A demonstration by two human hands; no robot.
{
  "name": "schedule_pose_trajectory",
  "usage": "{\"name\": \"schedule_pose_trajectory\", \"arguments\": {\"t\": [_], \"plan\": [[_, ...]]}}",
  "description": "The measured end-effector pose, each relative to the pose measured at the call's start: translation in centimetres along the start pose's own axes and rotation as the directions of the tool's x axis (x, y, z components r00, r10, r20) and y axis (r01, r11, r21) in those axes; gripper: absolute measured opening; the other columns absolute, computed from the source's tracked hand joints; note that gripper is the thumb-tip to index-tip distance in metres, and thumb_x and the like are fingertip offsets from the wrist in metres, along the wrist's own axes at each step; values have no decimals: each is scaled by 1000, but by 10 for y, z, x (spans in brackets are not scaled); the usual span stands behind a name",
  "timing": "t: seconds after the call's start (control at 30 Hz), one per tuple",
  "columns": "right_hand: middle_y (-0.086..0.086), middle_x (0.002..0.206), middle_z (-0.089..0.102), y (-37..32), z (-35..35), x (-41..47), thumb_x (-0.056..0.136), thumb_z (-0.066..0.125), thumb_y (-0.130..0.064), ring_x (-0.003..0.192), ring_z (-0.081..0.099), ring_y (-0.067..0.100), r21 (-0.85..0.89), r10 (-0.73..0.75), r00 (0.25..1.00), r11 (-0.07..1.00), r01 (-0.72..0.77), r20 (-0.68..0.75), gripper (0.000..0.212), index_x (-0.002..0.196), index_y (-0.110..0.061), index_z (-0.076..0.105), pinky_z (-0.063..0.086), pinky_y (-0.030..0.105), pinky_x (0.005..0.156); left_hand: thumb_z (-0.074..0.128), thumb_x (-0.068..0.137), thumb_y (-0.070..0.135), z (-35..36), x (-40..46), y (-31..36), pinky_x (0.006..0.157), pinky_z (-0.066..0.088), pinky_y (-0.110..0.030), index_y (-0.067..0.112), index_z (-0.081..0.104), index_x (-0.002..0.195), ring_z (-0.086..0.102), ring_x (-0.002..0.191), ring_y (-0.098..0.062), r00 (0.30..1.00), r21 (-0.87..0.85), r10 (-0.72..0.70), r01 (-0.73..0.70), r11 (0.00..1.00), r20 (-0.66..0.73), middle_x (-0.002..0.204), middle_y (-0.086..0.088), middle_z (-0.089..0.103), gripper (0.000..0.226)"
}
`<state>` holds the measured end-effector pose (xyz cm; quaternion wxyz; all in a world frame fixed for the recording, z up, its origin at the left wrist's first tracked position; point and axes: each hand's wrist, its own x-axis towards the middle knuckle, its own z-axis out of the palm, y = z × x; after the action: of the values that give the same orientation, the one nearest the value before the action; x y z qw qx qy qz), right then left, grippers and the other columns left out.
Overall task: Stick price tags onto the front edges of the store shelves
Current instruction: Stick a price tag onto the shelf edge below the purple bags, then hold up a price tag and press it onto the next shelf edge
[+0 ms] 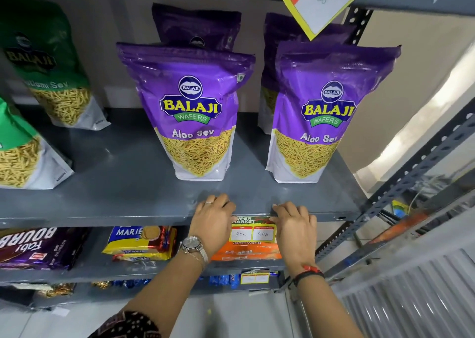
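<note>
A green and yellow price tag (253, 229) with two white boxes reading 80 and 40 hangs at the front edge of the grey middle shelf (128, 219). My left hand (212, 223) presses on the tag's left end, fingers curled over the shelf edge. On the tag's right end rests my right hand (295, 228), fingertips at its top corner. Another tag (327, 1) reading 80 hangs tilted from the upper shelf edge. A third tag (255, 277) sits on the lower shelf edge.
Two purple Aloo Sev bags (191, 111) (325, 116) stand on the middle shelf, green sev bags (48, 65) at the left. Biscuit packs (140, 242) and an orange pack (246, 251) lie on the shelf below. A perforated metal upright (401, 191) runs at the right.
</note>
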<state>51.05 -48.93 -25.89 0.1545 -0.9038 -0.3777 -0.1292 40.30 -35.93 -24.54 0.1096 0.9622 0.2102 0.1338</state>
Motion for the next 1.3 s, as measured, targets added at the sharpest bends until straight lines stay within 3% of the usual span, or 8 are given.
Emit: {"name": "schedule_pose_trajectory", "arguments": {"t": [0.1, 0.23, 0.53, 0.73, 0.97, 1.1, 1.23, 1.3], "plan": [[10, 91, 72, 1, -21, 5, 76, 67, -5, 77, 60, 34, 55, -46, 999, 997, 46, -4, 19, 95, -11, 66, 41, 40, 65, 55, 86, 19, -7, -2, -4, 94, 37, -43, 9, 56, 109, 49, 109, -31, 999, -37, 27, -28, 999, -21, 120, -11, 57, 25], [12, 92, 72, -6, -88, 25, 74, 50, -5, 73, 60, 33, 144, -31, 943, 986, 83, -331, 30, 99, -13, 64, 28, 33, 63, 47, 80, 37, -48, 9, 6, 84, 46, -47, 10, 64, 98, 62, 94, -33, 970, -218, 14, -68, 974, -241, 102, -13, 69, 37], [16, 100, 66, -51, -268, 91, 85, 48, -18, 88, 50, 27, 212, -59, 564, 890, 403, -824, 24, 104, -11, 61, 33, 37, 75, 58, 85, 26, -192, 54, 55, 65, 39, -1, 16, 67, 90, 56, 73, 11, 816, -690, -245, -237, 683, -523, 82, 10, 67, 14], [8, 113, 63, -67, -297, 127, 85, 46, -32, 105, 49, 25, 218, -107, 713, 911, 349, -693, 34, 116, -20, 56, 19, 30, 78, 65, 79, 16, -223, 68, 80, 59, 44, -9, 27, 62, 65, 58, 58, 4, 854, -771, -209, -291, 567, -476, 65, 7, 66, 19], [0, 76, 61, -71, -303, 131, 81, 57, -20, 68, 58, 27, 361, -25, 684, 835, 415, -729, 5, 77, -17, 60, 46, 54, 73, 64, 81, 15, -220, 77, 95, 59, 46, -27, 23, 59, 50, 60, 58, -15, 813, -836, -361, -254, 486, -456, 44, 12, 62, 33], [-5, 73, 55, -65, -294, 122, 79, 56, -18, 63, 48, 10, 403, 23, 670, 814, 419, -742, 6, 75, -16, 60, 44, 43, 68, 60, 83, 12, -218, 73, 94, 60, 45, -35, 10, 55, 56, 56, 56, -30, 791, -801, -332, -305, 515, -514, 57, -15, 61, 28], [-2, 63, 55, -61, -270, 106, 83, 58, -11, 62, 51, 0, 632, 218, 708, 667, 394, -672, 15, 72, -20, 54, 36, 6, 57, 58, 84, 10, -233, 58, 81, 48, 33, -16, 15, 52, 55, 39, 47, 0, 754, -671, -222, -359, 649, -618, 45, 13, 52, 30], [-9, 63, 55, -62, -260, 104, 84, 60, -3, 59, 52, -9, 745, 303, 757, 572, 342, -579, 26, 69, -23, 53, 37, 2, 56, 57, 85, 12, -242, 54, 75, 42, 26, -13, 18, 48, 53, 36, 44, -2, 743, -584, -158, -356, 729, -650, 45, 18, 50, 34]]}}
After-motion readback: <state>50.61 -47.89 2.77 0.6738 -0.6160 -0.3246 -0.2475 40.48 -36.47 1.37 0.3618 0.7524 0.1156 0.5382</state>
